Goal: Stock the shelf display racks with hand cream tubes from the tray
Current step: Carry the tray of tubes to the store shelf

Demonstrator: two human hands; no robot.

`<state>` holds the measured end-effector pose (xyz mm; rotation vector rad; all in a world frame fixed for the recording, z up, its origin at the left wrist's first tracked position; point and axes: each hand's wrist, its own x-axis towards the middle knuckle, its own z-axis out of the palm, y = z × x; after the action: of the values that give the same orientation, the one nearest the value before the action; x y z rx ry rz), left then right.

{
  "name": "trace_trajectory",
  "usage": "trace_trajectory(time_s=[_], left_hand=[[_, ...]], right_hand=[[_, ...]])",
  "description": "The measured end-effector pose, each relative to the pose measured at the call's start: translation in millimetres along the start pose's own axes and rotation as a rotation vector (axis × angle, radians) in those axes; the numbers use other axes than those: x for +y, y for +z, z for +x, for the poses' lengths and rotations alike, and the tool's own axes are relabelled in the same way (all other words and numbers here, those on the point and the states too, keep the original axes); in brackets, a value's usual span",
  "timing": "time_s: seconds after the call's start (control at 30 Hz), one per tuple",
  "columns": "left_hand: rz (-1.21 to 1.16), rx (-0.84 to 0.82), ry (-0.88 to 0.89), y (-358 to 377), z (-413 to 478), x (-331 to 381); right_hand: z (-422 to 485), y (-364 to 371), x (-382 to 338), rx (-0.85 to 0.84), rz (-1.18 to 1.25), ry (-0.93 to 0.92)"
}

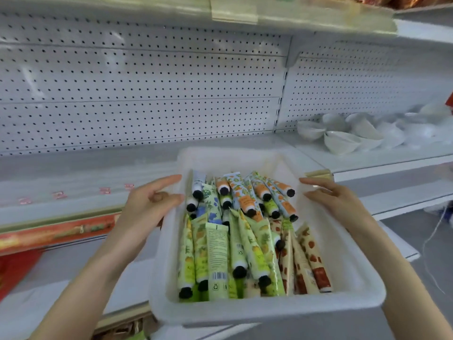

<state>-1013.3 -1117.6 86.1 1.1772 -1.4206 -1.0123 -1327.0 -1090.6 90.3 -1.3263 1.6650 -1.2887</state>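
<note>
White shelving fills the view: a pegboard [147, 94] back wall, an upper shelf [147, 11] overhead, and a bare shelf [85, 173] running left beyond the left hand's fingers. Past the right hand, on the next bay, white bowls [340, 141] stand in a cluster, well apart from the fingers. Between pegboard and shelf lip there is open room above the board.

The tray [269, 307] sits between the two hands, its far end over the shelf's front edge; whether it rests there cannot be told. The left hand [147, 207] grips the left rim, one finger [169, 181] straight along the wall, another hooked over the edge just beside the nearest tube caps. The right hand [338, 202] holds the right rim with its visible fingers [316, 182] nearly straight, lying along the edge.

The tubes [215, 253] lie loose inside the tray, between the two sets of fingers and nearer the body, untouched by either hand.
</note>
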Motion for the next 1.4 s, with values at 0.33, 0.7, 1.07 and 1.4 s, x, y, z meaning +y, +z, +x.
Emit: trace_trajectory(time_s=[0.33, 0.7, 1.07, 1.4], left_hand=[[-0.006, 0.069, 0.054, 22, 143, -1], [-0.010, 0.264, -0.030, 70, 264, -31], [0.108, 0.322, -0.172, 111, 306, -58], [0.191, 0.242, -0.132, 105, 303, -58]], right_hand=[[134, 6, -24, -0.028, 0.204, -0.051], [296, 18, -10, -0.152, 0.251, 0.024], [375, 22, 34, -0.249, 0.150, 0.036], [389, 20, 45, -0.311, 0.026, -0.069]])
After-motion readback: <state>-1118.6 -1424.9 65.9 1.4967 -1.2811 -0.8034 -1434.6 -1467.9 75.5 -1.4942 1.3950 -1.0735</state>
